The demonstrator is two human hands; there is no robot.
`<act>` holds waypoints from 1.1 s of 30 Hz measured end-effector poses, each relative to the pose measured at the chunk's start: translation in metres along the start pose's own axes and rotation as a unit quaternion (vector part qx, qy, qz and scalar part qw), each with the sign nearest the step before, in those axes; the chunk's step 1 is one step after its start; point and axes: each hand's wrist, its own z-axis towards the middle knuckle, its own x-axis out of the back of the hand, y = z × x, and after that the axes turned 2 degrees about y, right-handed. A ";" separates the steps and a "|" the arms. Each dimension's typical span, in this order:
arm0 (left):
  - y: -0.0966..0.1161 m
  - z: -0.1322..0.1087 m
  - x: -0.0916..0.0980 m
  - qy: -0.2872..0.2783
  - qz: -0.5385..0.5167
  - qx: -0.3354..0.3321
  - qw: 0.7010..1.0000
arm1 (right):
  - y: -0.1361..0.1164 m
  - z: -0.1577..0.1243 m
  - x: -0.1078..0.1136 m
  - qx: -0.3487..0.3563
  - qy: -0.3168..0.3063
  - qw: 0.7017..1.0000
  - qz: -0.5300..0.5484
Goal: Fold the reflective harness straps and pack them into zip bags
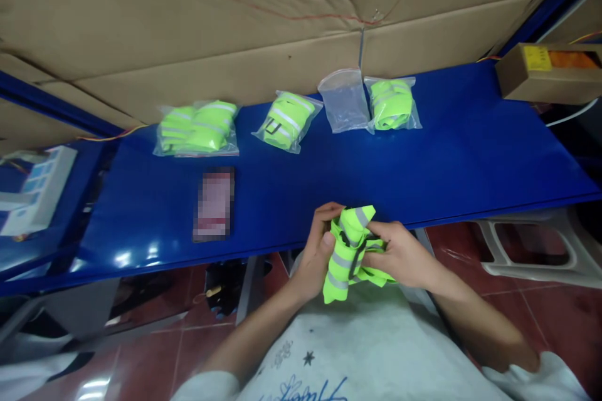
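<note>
Fluorescent bundle (342, 257) located before the torso (357, 344), by the near edge of the surface (291, 182); long axis pointing away, far end canted right; fingers of left hand (314, 257) and right hand (402, 257) gripping its sides

The right hand (399, 255) is partly hidden among folds of a neon reflective bundle (340, 260), behind which part of the left hand (316, 254) is concealed. A phone-like device (215, 203) is obscured by pixelation. A cardboard box (524, 83) and a pale stool (540, 270) are cropped by the right edge; blue shirt lettering (332, 388) is cut off below. Print on a yellow label (537, 58) is too small to be read.
</note>
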 end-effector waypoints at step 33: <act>0.009 -0.026 0.011 0.138 -0.214 0.312 0.915 | -0.014 -0.012 -0.001 0.042 -0.089 0.988 -0.119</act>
